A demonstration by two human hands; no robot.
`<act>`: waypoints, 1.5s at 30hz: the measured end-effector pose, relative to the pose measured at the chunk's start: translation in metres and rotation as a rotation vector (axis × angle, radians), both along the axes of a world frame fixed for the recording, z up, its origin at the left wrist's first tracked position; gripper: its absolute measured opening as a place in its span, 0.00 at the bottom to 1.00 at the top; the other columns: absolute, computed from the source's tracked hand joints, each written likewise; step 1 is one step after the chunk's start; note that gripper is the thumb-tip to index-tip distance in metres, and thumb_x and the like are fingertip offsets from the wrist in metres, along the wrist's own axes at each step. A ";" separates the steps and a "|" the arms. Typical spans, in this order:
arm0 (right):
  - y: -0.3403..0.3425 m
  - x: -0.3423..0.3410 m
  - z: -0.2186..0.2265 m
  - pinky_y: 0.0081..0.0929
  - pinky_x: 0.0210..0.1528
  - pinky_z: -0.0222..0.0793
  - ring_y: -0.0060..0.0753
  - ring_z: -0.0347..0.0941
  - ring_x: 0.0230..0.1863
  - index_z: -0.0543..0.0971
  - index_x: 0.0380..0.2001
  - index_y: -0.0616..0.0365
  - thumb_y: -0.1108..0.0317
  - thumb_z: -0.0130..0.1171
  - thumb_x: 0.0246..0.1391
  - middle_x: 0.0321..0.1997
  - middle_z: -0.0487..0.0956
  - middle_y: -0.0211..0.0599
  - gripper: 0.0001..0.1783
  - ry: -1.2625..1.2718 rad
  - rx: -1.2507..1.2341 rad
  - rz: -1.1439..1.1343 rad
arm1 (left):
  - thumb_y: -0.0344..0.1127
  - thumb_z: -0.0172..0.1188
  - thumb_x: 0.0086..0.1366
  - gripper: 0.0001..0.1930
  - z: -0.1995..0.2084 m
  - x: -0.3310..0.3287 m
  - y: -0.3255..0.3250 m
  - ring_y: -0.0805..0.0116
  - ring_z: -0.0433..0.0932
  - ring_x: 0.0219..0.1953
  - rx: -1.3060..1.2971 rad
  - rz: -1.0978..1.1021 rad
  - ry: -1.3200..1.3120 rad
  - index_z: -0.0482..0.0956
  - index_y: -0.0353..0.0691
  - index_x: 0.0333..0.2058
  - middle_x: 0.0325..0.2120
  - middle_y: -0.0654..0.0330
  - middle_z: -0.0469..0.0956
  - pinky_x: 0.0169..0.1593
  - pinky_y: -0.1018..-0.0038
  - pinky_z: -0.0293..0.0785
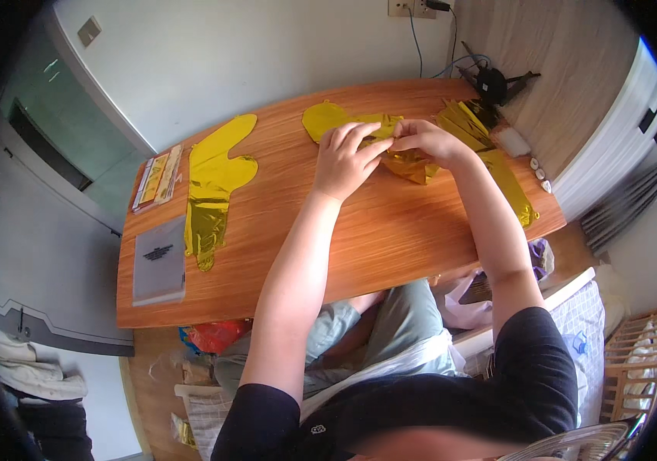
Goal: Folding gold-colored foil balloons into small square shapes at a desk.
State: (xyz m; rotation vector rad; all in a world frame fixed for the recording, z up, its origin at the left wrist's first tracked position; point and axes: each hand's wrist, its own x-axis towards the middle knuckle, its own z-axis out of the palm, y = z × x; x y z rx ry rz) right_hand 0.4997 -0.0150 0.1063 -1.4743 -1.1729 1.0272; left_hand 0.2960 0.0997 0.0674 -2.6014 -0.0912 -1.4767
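A crumpled, flat gold foil balloon [411,170] lies at the far middle of the table, beneath and between my hands. My right hand [430,144] pinches its edge between thumb and fingers. My left hand [347,157] meets it from the left, finger and thumb closed at the same edge, other fingers stretched out. What exactly sits between the fingertips is too small to make out. Another flat gold foil balloon [211,173], with rounded lobes, is spread out on the left. More gold foil [507,180] lies along the table's right side.
The wooden table [282,230] stands against the wall. On its left are a clear plastic sleeve [159,276] with small dark pieces on it and a stack of flat packets [158,180]. A black router [491,83] with cables and small white rolls [540,175] are at the right.
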 end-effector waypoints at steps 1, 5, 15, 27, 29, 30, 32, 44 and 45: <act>0.000 0.006 -0.002 0.18 0.34 0.63 0.17 0.69 0.31 0.76 0.33 0.53 0.70 0.65 0.58 0.31 0.75 0.23 0.07 0.057 -0.020 0.043 | 0.36 0.74 0.52 0.21 0.001 0.003 -0.002 0.65 0.71 0.59 0.018 -0.013 -0.024 0.87 0.65 0.46 0.55 0.76 0.76 0.63 0.62 0.66; -0.005 0.010 0.000 0.17 0.32 0.60 0.16 0.68 0.32 0.78 0.36 0.52 0.65 0.61 0.62 0.33 0.75 0.21 0.04 0.219 -0.085 0.088 | 0.36 0.72 0.53 0.19 0.000 0.000 -0.001 0.66 0.72 0.57 0.022 0.018 -0.005 0.87 0.65 0.44 0.53 0.76 0.77 0.62 0.62 0.66; -0.005 0.009 -0.002 0.16 0.30 0.58 0.10 0.65 0.31 0.78 0.40 0.51 0.64 0.60 0.67 0.33 0.74 0.17 0.05 0.193 -0.015 0.061 | 0.38 0.73 0.52 0.18 -0.003 0.005 -0.001 0.66 0.72 0.57 0.039 0.025 0.001 0.86 0.62 0.44 0.53 0.76 0.77 0.61 0.61 0.65; -0.008 0.001 0.001 0.14 0.26 0.59 0.10 0.66 0.28 0.74 0.42 0.54 0.74 0.60 0.61 0.31 0.75 0.22 0.08 0.172 0.014 0.152 | 0.38 0.71 0.57 0.13 -0.004 0.004 0.002 0.65 0.71 0.58 -0.069 0.021 0.051 0.86 0.61 0.42 0.53 0.75 0.78 0.62 0.60 0.63; -0.006 0.003 -0.004 0.15 0.25 0.59 0.12 0.68 0.28 0.74 0.42 0.55 0.77 0.61 0.58 0.32 0.77 0.24 0.11 0.026 0.071 0.142 | 0.37 0.71 0.57 0.12 -0.004 0.005 0.001 0.65 0.70 0.58 -0.058 0.000 0.057 0.87 0.61 0.41 0.54 0.75 0.78 0.61 0.60 0.63; -0.004 0.000 -0.003 0.15 0.25 0.59 0.12 0.68 0.28 0.74 0.42 0.55 0.77 0.61 0.58 0.32 0.77 0.24 0.11 0.028 0.071 0.144 | 0.38 0.72 0.57 0.12 -0.004 0.004 0.002 0.65 0.71 0.58 -0.035 -0.003 0.052 0.86 0.60 0.41 0.53 0.76 0.78 0.60 0.60 0.64; -0.003 -0.003 0.001 0.17 0.31 0.64 0.16 0.73 0.33 0.75 0.43 0.57 0.73 0.65 0.57 0.39 0.82 0.32 0.12 -0.050 -0.016 0.053 | 0.39 0.72 0.57 0.12 -0.003 0.002 0.004 0.66 0.71 0.58 -0.013 -0.004 0.049 0.85 0.59 0.40 0.53 0.77 0.78 0.59 0.60 0.65; 0.004 0.000 0.000 0.29 0.50 0.78 0.35 0.85 0.49 0.83 0.46 0.58 0.73 0.63 0.62 0.45 0.86 0.40 0.10 -0.737 0.386 -0.512 | 0.38 0.69 0.60 0.06 -0.001 0.009 -0.010 0.67 0.79 0.58 0.021 -0.215 0.172 0.82 0.49 0.34 0.45 0.69 0.85 0.63 0.58 0.69; 0.002 -0.002 0.002 0.29 0.50 0.78 0.35 0.85 0.49 0.83 0.46 0.58 0.73 0.63 0.62 0.45 0.86 0.40 0.10 -0.738 0.384 -0.513 | 0.38 0.70 0.59 0.07 -0.002 0.012 -0.013 0.66 0.82 0.52 0.013 -0.243 0.149 0.81 0.48 0.34 0.39 0.67 0.85 0.64 0.58 0.70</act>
